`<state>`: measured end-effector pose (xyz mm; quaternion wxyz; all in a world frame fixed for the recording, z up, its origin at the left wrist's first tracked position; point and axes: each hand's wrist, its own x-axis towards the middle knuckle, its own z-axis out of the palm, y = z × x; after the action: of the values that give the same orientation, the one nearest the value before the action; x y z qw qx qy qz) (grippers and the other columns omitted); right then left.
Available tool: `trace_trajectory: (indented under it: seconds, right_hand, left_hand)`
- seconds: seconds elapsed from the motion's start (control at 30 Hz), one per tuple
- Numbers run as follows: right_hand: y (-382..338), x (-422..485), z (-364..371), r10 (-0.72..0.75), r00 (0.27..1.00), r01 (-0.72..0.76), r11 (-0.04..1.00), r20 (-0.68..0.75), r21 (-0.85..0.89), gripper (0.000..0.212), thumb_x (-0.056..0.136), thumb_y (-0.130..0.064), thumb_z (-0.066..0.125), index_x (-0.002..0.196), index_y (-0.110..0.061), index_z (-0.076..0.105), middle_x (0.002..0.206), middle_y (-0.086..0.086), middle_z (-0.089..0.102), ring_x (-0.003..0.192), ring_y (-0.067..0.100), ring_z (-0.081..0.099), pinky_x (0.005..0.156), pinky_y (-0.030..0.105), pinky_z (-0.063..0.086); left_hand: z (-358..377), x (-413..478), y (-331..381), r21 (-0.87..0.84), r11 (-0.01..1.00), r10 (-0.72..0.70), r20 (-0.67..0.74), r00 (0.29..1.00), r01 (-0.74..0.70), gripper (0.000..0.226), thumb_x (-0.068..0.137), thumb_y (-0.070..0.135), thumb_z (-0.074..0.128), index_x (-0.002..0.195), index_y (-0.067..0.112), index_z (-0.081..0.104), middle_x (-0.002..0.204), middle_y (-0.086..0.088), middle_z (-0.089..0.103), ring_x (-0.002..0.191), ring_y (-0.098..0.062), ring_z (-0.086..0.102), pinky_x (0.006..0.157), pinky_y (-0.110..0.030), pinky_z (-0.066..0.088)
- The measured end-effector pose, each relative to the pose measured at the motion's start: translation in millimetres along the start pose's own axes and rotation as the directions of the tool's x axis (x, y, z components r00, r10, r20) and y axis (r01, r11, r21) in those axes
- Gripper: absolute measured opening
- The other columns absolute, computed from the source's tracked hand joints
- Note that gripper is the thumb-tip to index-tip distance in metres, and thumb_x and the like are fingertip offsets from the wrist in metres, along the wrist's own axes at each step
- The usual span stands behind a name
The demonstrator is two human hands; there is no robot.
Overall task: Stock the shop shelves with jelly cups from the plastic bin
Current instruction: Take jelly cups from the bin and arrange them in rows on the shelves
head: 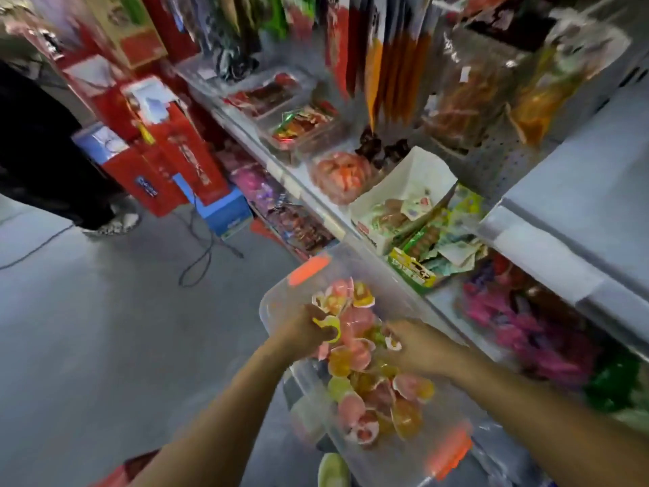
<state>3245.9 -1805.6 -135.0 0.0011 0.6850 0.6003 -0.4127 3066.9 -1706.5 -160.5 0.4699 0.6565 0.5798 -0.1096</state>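
Observation:
A clear plastic bin (pixel 277 297) with orange clips stands in front of the shelves, low in the head view. It holds several jelly cups (pixel 354 384) in pink, orange and yellow-green. Both my hands reach into it. My left hand (pixel 302 332) curls around jelly cups near the bin's left wall, a yellow-green one showing at its fingers. My right hand (pixel 418 349) grips jelly cups near the right wall, a small one peeking out at its fingertips. The picture is blurred by motion.
Shop shelves (pixel 316 202) run diagonally on the right, filled with snack trays and an open white carton (pixel 404 205). Red gift boxes (pixel 175 159) stand on the grey floor at the left, with a cable (pixel 200 254) nearby. A person's dark trouser leg (pixel 52 163) is at far left.

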Motion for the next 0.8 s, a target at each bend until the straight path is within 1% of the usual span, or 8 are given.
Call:
trace_trajectory:
  seconds: [0.03,0.1,0.17,0.27,0.37,0.47,0.6,0.8]
  right_hand:
    - [4,10,5,0.001,1.0,-0.001,1.0,-0.007,0.024,0.019,0.085,-0.04,0.067,0.101,-0.034,0.061,0.103,-0.006,0.064,0.102,0.021,0.063,0.076,0.027,0.043]
    - [17,40,17,0.008,1.0,-0.008,0.997,-0.002,0.077,0.035,0.08,-0.039,0.071,0.113,-0.036,0.06,0.107,-0.013,0.066,0.102,0.014,0.064,0.079,0.026,0.047]
    - [33,75,28,0.044,0.998,-0.041,0.996,-0.034,0.081,0.036,0.084,-0.035,0.067,0.119,-0.031,0.06,0.114,-0.009,0.066,0.105,0.015,0.063,0.081,0.025,0.046]
    - [53,120,50,0.074,0.997,-0.072,0.996,-0.035,0.053,0.033,0.085,-0.029,0.06,0.118,-0.027,0.06,0.113,-0.001,0.069,0.104,0.023,0.064,0.088,0.036,0.053]
    - [68,150,78,0.105,0.994,-0.107,0.992,-0.036,-0.068,0.033,0.089,-0.028,0.054,0.121,-0.03,0.056,0.117,0.001,0.064,0.108,0.026,0.061,0.089,0.039,0.053]
    - [77,165,96,0.079,0.994,-0.098,0.946,-0.075,-0.31,0.041,0.098,-0.026,0.046,0.139,-0.022,0.044,0.142,0.004,0.047,0.13,0.026,0.043,0.103,0.035,0.04]
    - [78,181,108,0.106,0.984,-0.161,0.873,-0.143,-0.46,0.047,0.099,-0.028,0.043,0.144,-0.017,0.034,0.147,0.01,0.038,0.132,0.03,0.036,0.107,0.04,0.034]
    - [61,186,111,0.147,0.964,-0.24,0.844,-0.223,-0.48,0.036,0.1,-0.021,0.045,0.135,-0.012,0.048,0.137,0.013,0.051,0.125,0.03,0.05,0.101,0.037,0.042]
  left_hand:
    - [8,8,-2,-0.028,0.999,-0.027,-0.005,1.0,0.027,0.041,0.084,0.03,0.071,0.119,0.013,0.059,0.106,-0.01,0.066,0.095,-0.029,0.067,0.09,-0.039,0.054]
    - [25,31,-9,-0.084,0.994,-0.07,-0.009,0.998,0.069,0.028,0.086,0.03,0.068,0.109,0.017,0.061,0.098,-0.004,0.063,0.099,-0.027,0.066,0.094,-0.039,0.052]
    - [39,58,-14,-0.119,0.99,-0.083,-0.02,0.996,0.08,0.023,0.091,0.029,0.062,0.111,0.019,0.06,0.1,-0.001,0.058,0.106,-0.026,0.062,0.093,-0.033,0.048]
    - [64,91,-27,-0.164,0.981,-0.111,-0.015,0.994,0.107,0.029,0.09,0.03,0.057,0.114,0.015,0.063,0.113,-0.005,0.064,0.106,-0.028,0.06,0.091,-0.033,0.048]
    - [93,124,-45,-0.171,0.978,-0.128,-0.041,0.991,0.119,0.052,0.072,0.048,0.054,0.116,0.02,0.061,0.113,-0.006,0.068,0.099,-0.027,0.063,0.09,-0.042,0.052]
    - [113,141,-53,-0.168,0.976,-0.156,-0.103,0.982,0.138,0.073,0.072,0.055,0.056,0.137,0.028,0.039,0.114,-0.009,0.064,0.103,-0.033,0.062,0.091,-0.047,0.051]
    - [121,143,-46,-0.088,0.986,-0.16,-0.223,0.962,0.144,0.058,0.088,0.051,0.052,0.139,0.03,0.034,0.114,-0.011,0.064,0.104,-0.034,0.061,0.091,-0.047,0.05]
    - [123,138,-49,-0.057,0.985,-0.17,-0.234,0.957,0.161,0.055,0.09,0.032,0.06,0.14,0.034,0.036,0.122,-0.013,0.054,0.112,-0.035,0.055,0.093,-0.044,0.046]
